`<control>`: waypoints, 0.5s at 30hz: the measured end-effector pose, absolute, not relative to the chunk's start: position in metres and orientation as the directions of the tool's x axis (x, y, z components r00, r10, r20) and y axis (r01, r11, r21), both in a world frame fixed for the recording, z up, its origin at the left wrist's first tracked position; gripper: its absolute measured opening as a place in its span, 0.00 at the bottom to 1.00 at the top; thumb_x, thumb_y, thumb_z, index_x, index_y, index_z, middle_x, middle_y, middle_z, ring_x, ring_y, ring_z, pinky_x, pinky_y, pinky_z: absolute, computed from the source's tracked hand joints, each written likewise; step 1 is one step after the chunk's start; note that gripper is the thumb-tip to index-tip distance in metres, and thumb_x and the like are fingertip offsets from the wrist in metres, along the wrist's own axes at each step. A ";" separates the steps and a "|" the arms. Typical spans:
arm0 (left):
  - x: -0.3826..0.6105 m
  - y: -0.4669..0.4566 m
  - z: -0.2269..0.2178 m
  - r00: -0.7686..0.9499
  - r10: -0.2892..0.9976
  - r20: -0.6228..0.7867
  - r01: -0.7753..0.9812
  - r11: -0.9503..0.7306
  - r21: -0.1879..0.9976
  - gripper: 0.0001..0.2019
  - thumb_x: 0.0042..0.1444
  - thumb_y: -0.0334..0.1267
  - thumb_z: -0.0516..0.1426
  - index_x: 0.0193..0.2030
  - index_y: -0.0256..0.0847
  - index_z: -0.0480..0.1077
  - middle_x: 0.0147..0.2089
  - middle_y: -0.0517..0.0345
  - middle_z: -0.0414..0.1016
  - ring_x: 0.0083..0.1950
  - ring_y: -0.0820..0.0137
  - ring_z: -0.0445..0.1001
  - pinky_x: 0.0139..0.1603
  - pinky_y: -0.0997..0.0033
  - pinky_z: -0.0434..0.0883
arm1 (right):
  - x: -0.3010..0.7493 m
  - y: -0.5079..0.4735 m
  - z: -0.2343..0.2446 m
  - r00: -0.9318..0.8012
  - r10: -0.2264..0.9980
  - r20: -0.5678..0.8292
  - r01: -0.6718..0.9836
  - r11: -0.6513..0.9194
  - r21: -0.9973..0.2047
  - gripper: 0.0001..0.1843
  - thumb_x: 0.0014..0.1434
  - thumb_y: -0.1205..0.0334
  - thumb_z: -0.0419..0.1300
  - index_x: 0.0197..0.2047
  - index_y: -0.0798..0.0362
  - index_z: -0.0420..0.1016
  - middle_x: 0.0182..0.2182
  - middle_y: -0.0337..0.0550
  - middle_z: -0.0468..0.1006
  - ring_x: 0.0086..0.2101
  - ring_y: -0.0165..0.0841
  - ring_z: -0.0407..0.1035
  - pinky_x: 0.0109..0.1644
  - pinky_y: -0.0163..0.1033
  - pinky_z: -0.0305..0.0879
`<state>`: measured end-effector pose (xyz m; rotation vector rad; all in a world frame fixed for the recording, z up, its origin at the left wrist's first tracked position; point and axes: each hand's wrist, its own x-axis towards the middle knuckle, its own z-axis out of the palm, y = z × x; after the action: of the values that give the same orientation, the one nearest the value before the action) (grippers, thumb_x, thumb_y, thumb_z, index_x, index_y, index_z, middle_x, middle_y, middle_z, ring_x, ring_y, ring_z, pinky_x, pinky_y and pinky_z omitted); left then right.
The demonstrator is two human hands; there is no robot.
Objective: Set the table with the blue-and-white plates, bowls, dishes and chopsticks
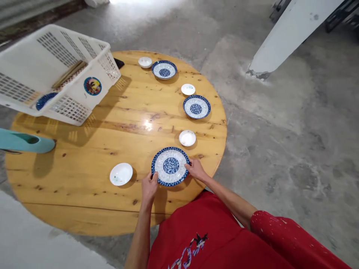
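A blue-and-white patterned plate [171, 165] is held between my two hands near the front edge of the round wooden table [134, 138]. My left hand [149, 186] pinches its lower left rim, thumb on top. On the right rim, my right hand [195, 169] grips with the thumb over the edge; the fingers beneath are partly hidden. Left of the plate sits a small white bowl [121, 174]. Another small white dish [187, 138] rests just beyond the plate's upper right side.
Farther along the right edge are two matching plates, a nearer plate [196, 107] and a farther plate [164, 70], with a small dish [188, 89] and a bowl [145, 62]. A white plastic basket [101, 69] and a turquoise holder [46, 145] stand at left.
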<state>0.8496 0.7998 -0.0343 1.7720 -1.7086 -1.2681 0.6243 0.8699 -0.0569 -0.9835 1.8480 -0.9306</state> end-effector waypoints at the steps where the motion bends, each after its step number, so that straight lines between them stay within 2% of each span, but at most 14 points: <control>1: 0.851 0.806 -0.032 -0.134 -0.928 -0.348 -0.599 -0.204 0.774 0.15 0.55 0.50 0.53 0.29 0.41 0.70 0.28 0.58 0.73 0.33 0.65 0.69 0.34 0.71 0.65 | 0.625 0.876 -0.056 -0.350 -0.880 -0.322 -0.264 0.423 -0.867 0.08 0.50 0.60 0.52 0.22 0.51 0.63 0.18 0.35 0.63 0.23 0.30 0.58 0.27 0.32 0.50; 4: 0.852 0.828 -0.025 -0.121 -0.921 -0.370 -0.600 -0.229 0.766 0.17 0.55 0.52 0.54 0.33 0.41 0.74 0.31 0.56 0.76 0.35 0.63 0.72 0.37 0.69 0.68 | 0.623 0.897 -0.054 -0.336 -0.876 -0.346 -0.257 0.438 -0.861 0.10 0.51 0.57 0.52 0.22 0.51 0.63 0.19 0.35 0.63 0.24 0.30 0.58 0.28 0.32 0.50; 8: 0.844 0.862 -0.019 -0.055 -0.918 -0.392 -0.627 -0.274 0.729 0.19 0.54 0.55 0.53 0.30 0.39 0.73 0.29 0.56 0.75 0.34 0.64 0.71 0.36 0.70 0.68 | 0.611 0.921 -0.054 -0.270 -0.876 -0.399 -0.234 0.462 -0.855 0.09 0.51 0.59 0.53 0.27 0.54 0.71 0.21 0.36 0.67 0.26 0.31 0.60 0.30 0.32 0.54; 15: 0.824 0.915 -0.010 0.022 -0.883 -0.469 -0.607 -0.385 0.696 0.22 0.55 0.56 0.55 0.38 0.38 0.76 0.37 0.51 0.80 0.40 0.61 0.75 0.40 0.68 0.70 | 0.576 0.933 -0.040 -0.146 -0.902 -0.406 -0.285 0.431 -0.856 0.08 0.51 0.62 0.54 0.28 0.54 0.73 0.20 0.35 0.66 0.25 0.30 0.57 0.29 0.32 0.52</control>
<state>0.8240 0.9147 -0.0100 2.0037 -1.5296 -1.2971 0.5758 0.9328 -0.0403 -1.0465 1.6721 -0.7623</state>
